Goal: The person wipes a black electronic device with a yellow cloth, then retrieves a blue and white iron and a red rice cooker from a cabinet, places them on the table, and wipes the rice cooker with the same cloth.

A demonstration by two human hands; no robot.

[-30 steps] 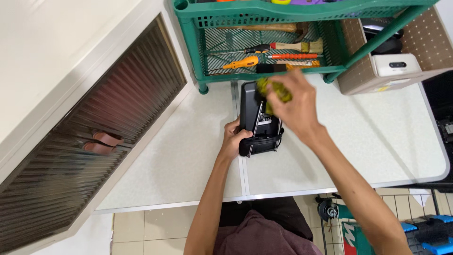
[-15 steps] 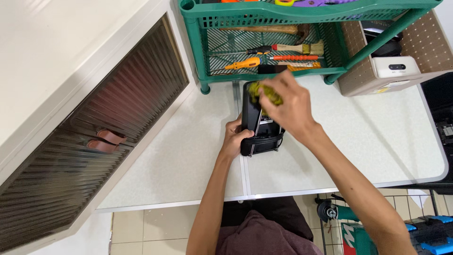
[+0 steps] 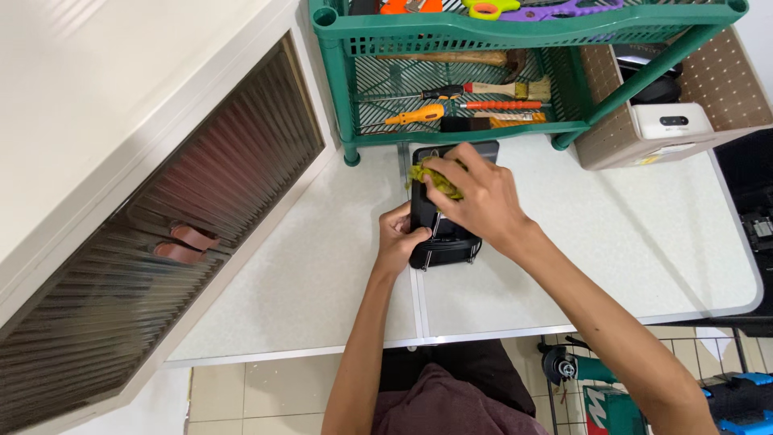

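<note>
Black and boxy, one small device (image 3: 444, 211) lies flat on the white table (image 3: 628, 242), just in front of the green plastic rack (image 3: 515, 32); this head view is the only one. The left hand (image 3: 396, 240) clasps the device's near left edge, fingers curled against its side. The right hand (image 3: 475, 193) is bunched around one yellow-green cloth (image 3: 431, 179) and presses it onto the far end of the device's top.

Behind the device, on the rack's lower shelf, I count one wooden-handled hammer (image 3: 451, 57), one paintbrush (image 3: 509, 87), and two screwdrivers: an orange one (image 3: 415, 117) and a red one (image 3: 501, 105). Right of the rack stands one beige perforated basket (image 3: 717, 89) with a white box (image 3: 672, 121) in it. Left of the device, one ribbed-glass cabinet door (image 3: 201, 234) has two brown handles behind it.

Judging by the grip, the device could skid toward the rack if the cloth hand bears down while the left hand holds only one edge. The cloth might also snag on the metal bar at the device's near end.
</note>
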